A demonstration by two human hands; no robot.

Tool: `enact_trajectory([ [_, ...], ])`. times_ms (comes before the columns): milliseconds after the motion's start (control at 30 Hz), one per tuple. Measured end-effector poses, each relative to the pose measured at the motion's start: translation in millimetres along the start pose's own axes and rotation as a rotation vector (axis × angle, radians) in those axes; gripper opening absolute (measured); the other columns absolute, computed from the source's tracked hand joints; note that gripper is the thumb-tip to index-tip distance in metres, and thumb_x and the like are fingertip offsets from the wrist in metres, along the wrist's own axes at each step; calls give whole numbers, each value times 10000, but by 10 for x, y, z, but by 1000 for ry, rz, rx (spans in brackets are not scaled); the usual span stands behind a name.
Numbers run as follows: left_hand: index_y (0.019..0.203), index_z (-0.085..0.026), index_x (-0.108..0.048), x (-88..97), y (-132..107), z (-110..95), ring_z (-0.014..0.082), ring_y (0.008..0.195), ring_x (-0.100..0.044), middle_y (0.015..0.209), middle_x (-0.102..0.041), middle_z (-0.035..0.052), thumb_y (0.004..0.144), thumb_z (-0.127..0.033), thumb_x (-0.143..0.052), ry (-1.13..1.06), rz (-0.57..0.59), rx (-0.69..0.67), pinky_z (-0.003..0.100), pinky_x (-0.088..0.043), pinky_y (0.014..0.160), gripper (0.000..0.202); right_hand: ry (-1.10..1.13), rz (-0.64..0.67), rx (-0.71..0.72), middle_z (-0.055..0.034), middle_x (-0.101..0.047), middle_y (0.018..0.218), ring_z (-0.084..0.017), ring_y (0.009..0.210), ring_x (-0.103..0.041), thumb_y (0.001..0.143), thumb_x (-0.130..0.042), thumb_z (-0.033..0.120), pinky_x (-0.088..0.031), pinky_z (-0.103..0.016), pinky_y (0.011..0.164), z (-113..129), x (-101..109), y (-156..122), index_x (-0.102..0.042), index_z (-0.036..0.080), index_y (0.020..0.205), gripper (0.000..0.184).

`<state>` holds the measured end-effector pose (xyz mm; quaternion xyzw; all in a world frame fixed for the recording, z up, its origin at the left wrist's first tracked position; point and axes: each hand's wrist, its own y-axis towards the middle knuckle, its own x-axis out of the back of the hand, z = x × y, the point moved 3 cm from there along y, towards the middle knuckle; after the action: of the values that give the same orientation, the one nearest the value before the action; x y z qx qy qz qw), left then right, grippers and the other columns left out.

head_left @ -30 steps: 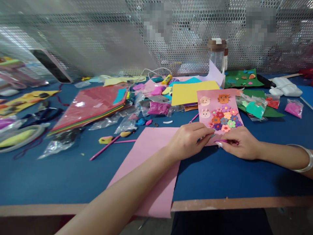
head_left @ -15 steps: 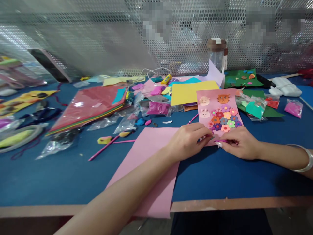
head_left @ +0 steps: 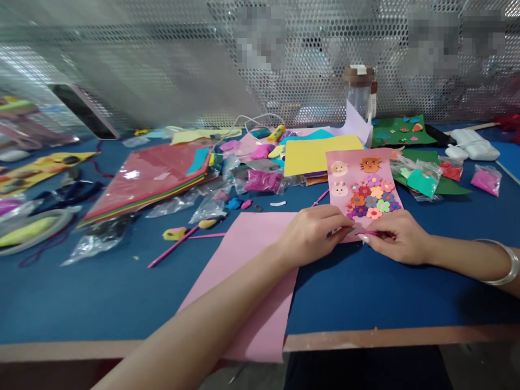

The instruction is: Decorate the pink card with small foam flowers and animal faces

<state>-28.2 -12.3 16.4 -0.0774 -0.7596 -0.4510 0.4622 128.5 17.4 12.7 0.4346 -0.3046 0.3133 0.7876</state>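
A pink card (head_left: 363,179) with foam flowers and animal faces lies on the blue table (head_left: 122,292). My left hand (head_left: 311,233) rests at the card's near edge, fingers curled and pinched on a small piece I cannot make out. My right hand (head_left: 396,238), with a silver bangle on its wrist, is closed round a thin pink stick (head_left: 368,234) whose tip points left toward my left fingertips. A large plain pink sheet (head_left: 252,271) lies under my left forearm and overhangs the table's front edge.
A stack of coloured sheets in plastic (head_left: 150,173) lies at the left. A yellow sheet (head_left: 317,153), small bags of craft bits (head_left: 422,179), a green felt sheet (head_left: 402,130) and a clear bottle (head_left: 359,89) stand behind. A pink pencil (head_left: 174,246) lies loose. A perforated metal screen closes the back.
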Motion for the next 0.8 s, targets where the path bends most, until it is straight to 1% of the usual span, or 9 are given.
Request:
enact_trajectory([
  [100, 797, -134, -616, -8, -4, 5, 106, 643, -595, 722, -641, 41, 778, -116, -503, 10, -23, -17, 195, -485, 559, 116, -4, 23, -20, 52, -380, 417, -41, 404, -313, 777, -488, 210, -237, -176, 425, -10, -10, -5, -501, 138, 524, 263],
  [233, 855, -124, -606, 2, -1, 10, 107, 690, -601, 772, -645, 55, 792, -128, -497, 58, -85, -12, 203, -500, 599, 126, 6, 42, -47, 52, -377, 420, -42, 406, -312, 778, -487, 224, -239, -176, 429, -25, -21, -13, -508, 137, 533, 261],
  [333, 840, -127, -607, 22, 3, 5, 107, 721, -597, 793, -642, 59, 792, -128, -498, 69, -117, -20, 207, -501, 629, 119, 14, 41, -53, 54, -375, 416, -41, 403, -308, 777, -489, 229, -240, -175, 429, -30, -23, -15, -508, 138, 533, 262],
  [400, 796, -134, -613, 26, 7, 1, 102, 690, -591, 759, -637, 49, 790, -143, -506, 58, -102, -19, 199, -493, 603, 108, 6, 37, -45, 53, -379, 416, -41, 404, -310, 776, -490, 229, -239, -176, 429, -29, -22, -15, -513, 139, 535, 259],
  [467, 757, -139, -620, 21, 9, -3, 97, 621, -577, 688, -623, 35, 791, -173, -514, 56, -67, -13, 190, -475, 544, 116, -1, 31, -34, 51, -390, 419, -43, 404, -313, 779, -485, 228, -238, -177, 427, -25, -19, -14, -519, 140, 538, 259],
  [533, 770, -133, -625, 15, 9, -7, 98, 585, -565, 653, -611, 34, 798, -187, -508, 58, -47, -8, 192, -461, 512, 132, -8, 30, -29, 50, -391, 417, -44, 403, -315, 784, -479, 234, -238, -177, 426, -23, -18, -13, -520, 142, 536, 267],
  [667, 876, -107, -606, 14, 6, -1, 116, 677, -586, 757, -630, 63, 797, -127, -477, 49, -65, 4, 216, -491, 584, 153, -18, 44, -41, 50, -387, 418, -42, 407, -326, 778, -485, 232, -246, -174, 434, -27, -23, -15, -516, 139, 535, 262],
  [800, 845, -113, -605, 20, 5, 15, 128, 740, -596, 815, -644, 65, 769, -78, -485, 48, -80, -4, 228, -502, 638, 146, -23, 34, -43, 49, -387, 415, -41, 403, -328, 770, -499, 230, -245, -177, 433, -30, -24, -22, -531, 136, 542, 249],
])
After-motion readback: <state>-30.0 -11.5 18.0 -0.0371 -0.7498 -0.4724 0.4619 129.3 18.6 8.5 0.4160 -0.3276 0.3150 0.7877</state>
